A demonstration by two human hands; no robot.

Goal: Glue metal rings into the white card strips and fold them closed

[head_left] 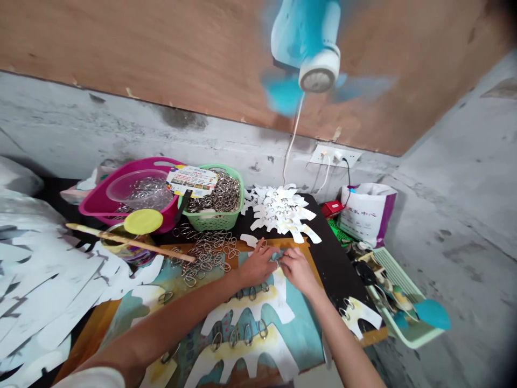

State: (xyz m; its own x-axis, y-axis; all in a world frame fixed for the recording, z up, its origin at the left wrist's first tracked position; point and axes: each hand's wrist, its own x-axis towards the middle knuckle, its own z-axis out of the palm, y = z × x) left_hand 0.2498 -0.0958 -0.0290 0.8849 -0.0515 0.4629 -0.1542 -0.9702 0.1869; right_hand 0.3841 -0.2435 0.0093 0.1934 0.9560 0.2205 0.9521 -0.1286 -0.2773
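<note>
My left hand (258,265) and my right hand (298,268) meet over the blue work mat (305,328), fingertips pinched close together. What they pinch is too small and partly hidden to make out. Just below them lies a white scalloped cut-out (252,307), yellowish along its upper edge, with several metal rings standing through that edge. Nearer to me is another such cut-out (246,353) with metal rings (248,334) along its top. Loose metal rings (208,253) lie heaped left of my left hand, and a wooden stick (129,242) reaches towards them.
A green basket (216,221) and a magenta basket (99,199) hold metal rings. Finished-looking ringed cut-outs (280,207) are stacked at the back. White sheets (48,275) pile up at left. A fan (319,73) spins above; a pale green crate (407,280) stands at right.
</note>
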